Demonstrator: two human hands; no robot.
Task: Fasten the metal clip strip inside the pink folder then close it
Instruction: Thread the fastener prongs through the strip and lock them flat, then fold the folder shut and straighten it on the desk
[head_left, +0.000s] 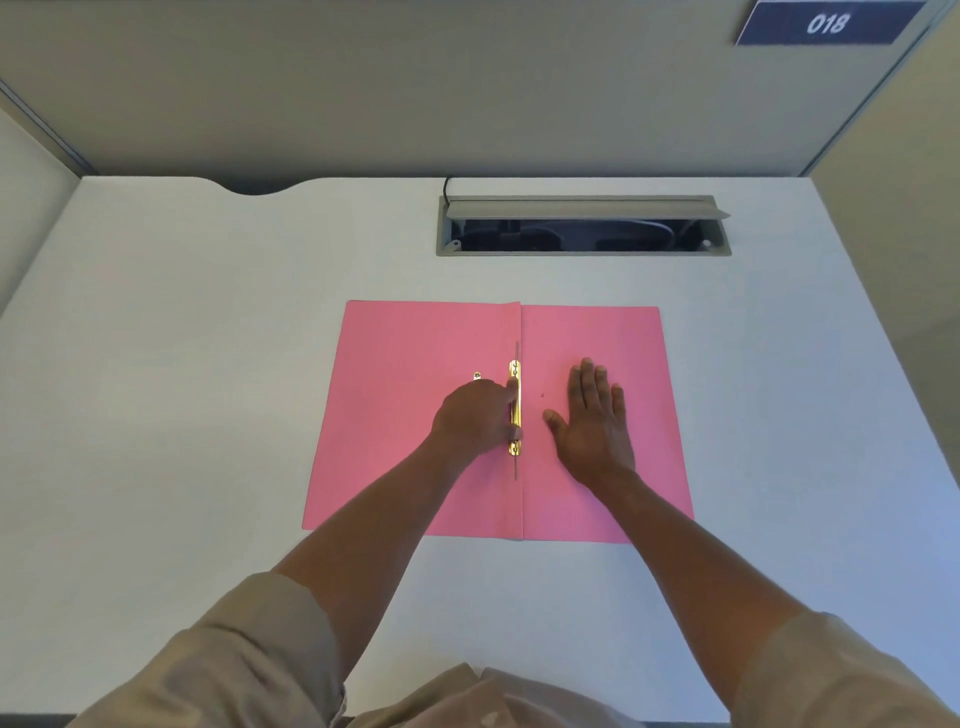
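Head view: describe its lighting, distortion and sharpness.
Head view: soft, even light, faint shadows under the hands; wide-angle bending bows the desk edges; the pink folder and metal clip strip are fairly sharp, the sleeves at the bottom softer.

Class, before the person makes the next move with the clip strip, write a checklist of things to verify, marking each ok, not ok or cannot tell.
1. Pink card folder lies open and flat on the white desk: ok.
2. Gold metal clip strip sits along the centre fold: ok.
3. Left hand has fingers on the strip: ok.
4. Right hand lies flat on the right flap, steadying it: ok.
5. Strip fully fastened: cannot tell.
6. Small gold metal piece lying apart on the left flap is fitted: not ok.
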